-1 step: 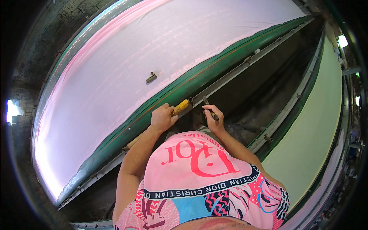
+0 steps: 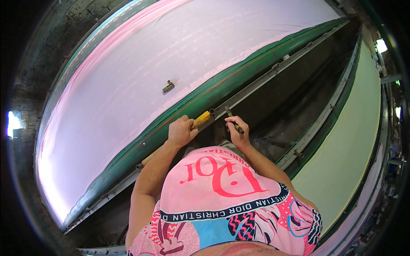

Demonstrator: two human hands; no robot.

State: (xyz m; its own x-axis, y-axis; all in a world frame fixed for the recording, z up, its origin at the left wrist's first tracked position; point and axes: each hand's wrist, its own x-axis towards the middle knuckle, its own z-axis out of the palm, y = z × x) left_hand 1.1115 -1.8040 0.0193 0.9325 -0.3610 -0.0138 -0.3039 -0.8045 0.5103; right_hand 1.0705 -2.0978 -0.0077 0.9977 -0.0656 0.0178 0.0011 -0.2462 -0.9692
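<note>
My left hand (image 2: 181, 131) is closed around a worn yellow tube (image 2: 201, 120) by the metal rail; a round, dark end shows at the tube's right. My right hand (image 2: 238, 128) grips a small hammer-like tool (image 2: 229, 113) by its handle. Its head is up beside the rail, a little right of the tube's end, and I cannot tell whether it touches the rail. Left of my left wrist, a tan tube piece (image 2: 150, 157) lies along the same rail; whether it joins the yellow one is hidden by my hand and forearm.
Pale pink cloth (image 2: 128, 77) covers a long table with a green edge (image 2: 200, 99). A short dark metal piece (image 2: 168, 87) lies on the cloth. The metal rail (image 2: 252, 90) carries brackets. A second long table with pale green cloth (image 2: 341, 162) stands at the right, across a narrow aisle.
The head of the tool in my right hand has shifted slightly left, toward the tube's end. My left hand and the yellow tube look unmoved.
</note>
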